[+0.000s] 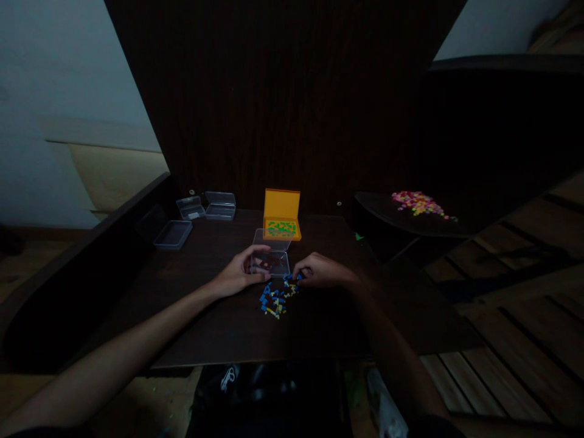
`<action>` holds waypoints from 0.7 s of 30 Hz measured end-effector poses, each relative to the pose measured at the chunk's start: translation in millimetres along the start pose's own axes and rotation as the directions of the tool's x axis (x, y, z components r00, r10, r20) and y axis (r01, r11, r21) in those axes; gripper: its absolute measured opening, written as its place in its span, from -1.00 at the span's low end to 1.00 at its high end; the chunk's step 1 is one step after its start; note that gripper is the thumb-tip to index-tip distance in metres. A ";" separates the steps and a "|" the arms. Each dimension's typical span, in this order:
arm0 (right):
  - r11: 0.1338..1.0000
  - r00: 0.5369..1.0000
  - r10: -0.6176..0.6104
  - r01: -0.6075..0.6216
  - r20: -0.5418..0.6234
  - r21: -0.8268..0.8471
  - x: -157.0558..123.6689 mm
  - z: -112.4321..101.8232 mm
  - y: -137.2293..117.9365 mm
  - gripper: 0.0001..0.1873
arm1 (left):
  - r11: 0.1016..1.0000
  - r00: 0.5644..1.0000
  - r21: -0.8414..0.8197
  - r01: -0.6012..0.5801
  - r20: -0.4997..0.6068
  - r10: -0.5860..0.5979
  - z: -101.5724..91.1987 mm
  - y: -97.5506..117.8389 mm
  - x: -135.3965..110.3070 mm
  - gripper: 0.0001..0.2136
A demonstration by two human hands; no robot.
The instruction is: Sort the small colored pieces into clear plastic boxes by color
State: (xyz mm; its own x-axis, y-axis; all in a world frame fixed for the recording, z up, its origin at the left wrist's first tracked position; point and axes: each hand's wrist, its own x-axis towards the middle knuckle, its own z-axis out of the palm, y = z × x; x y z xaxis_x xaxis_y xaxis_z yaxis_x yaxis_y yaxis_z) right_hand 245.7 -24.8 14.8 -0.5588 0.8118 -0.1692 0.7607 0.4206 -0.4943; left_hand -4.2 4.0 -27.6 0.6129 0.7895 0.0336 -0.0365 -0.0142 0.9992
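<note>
A small pile of blue and yellow pieces (276,297) lies on the dark table (219,328) in front of me. Just behind it stands an open clear plastic box (271,255) with dark pieces inside. My left hand (239,274) rests at the box's left front corner, fingers curled against it. My right hand (322,271) sits at the pile's right edge with its fingertips pinched together over the pieces; what they hold is too small to make out. An open orange box (281,222) holding green pieces stands further back.
Several empty clear boxes (173,234) and lids (220,205) lie at the table's back left. A heap of pink and yellow pieces (417,204) rests on a dark chair seat to the right. A dark panel rises behind the table. The scene is dim.
</note>
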 end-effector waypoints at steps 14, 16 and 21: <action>0.996 1.000 -0.009 0.008 -0.018 -0.091 2.3 5.1 -1.8 -0.85 | 1.000 1.000 -0.004 0.010 -0.004 -0.010 -0.3 -0.4 0.1 -0.38; 0.995 1.000 -0.014 0.012 -0.024 -0.098 2.0 5.1 -2.4 -0.85 | 1.000 1.000 -0.004 0.016 -0.006 -0.016 -0.5 -0.3 0.3 -0.38; 0.997 1.000 -0.017 0.016 -0.017 -0.075 2.9 5.4 -3.9 -0.87 | 1.000 1.000 0.003 0.018 -0.009 -0.018 -1.1 -0.3 0.3 -0.38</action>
State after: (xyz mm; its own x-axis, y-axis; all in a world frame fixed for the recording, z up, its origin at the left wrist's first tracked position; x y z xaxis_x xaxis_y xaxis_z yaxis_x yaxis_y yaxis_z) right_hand 239.4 -26.3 11.6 -0.5661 0.8112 -0.1466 0.7745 0.4625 -0.4316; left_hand -4.8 4.9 -28.0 0.6066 0.7948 0.0152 -0.0233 -0.0013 0.9997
